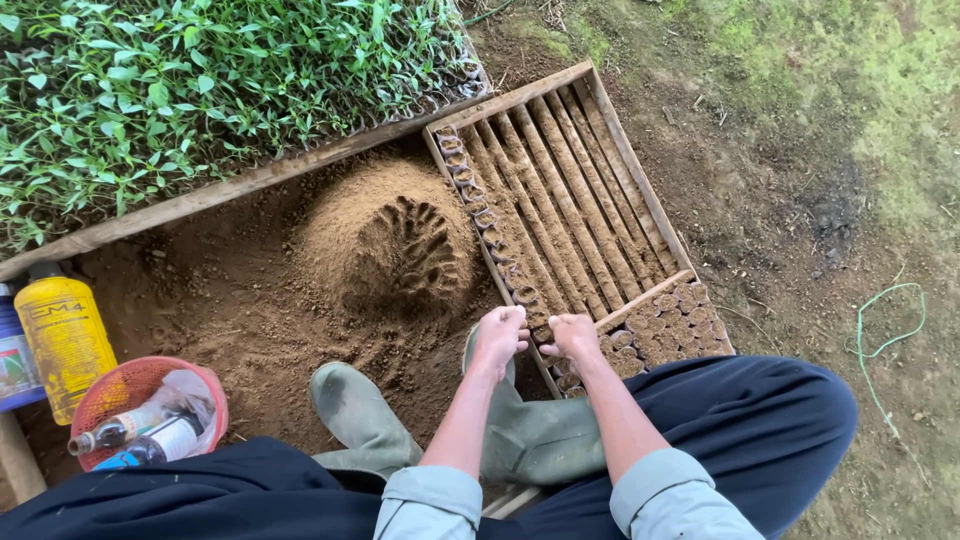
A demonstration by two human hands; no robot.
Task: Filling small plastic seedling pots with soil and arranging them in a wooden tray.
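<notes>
Both hands met just below the centre of the frame, at the near end of a wooden tray [600, 85] that ran from the upper middle down toward the person's knees. The left hand [499, 335] was curled closed, fingers tucked under, pressing on a small soil-filled pot [541, 331] in the single row of pots [487, 222] lined along the tray's left rail. The right hand [573, 335] sat just beside it, also curled, its fingertips down among the same pots; whether it actually gripped one could not be told. To the right of the hands, in the tray's lower right corner, a block of filled pots [680, 320] was packed tight behind a short wooden bar [645, 298]. The rest of the tray held bare slats dusted with soil.

Left of the tray, in the middle of the frame, stood a mound of brown soil [385, 240] with finger grooves scooped into its near side. 2 green rubber boots [355, 410] rested on the dirt below it. A bed of green seedlings [200, 90] filled the upper left. At the lower left sat a yellow bottle [65, 335] and a red basket [135, 385] holding 2 smaller bottles. A green cord [885, 335] lay on the ground at the right.
</notes>
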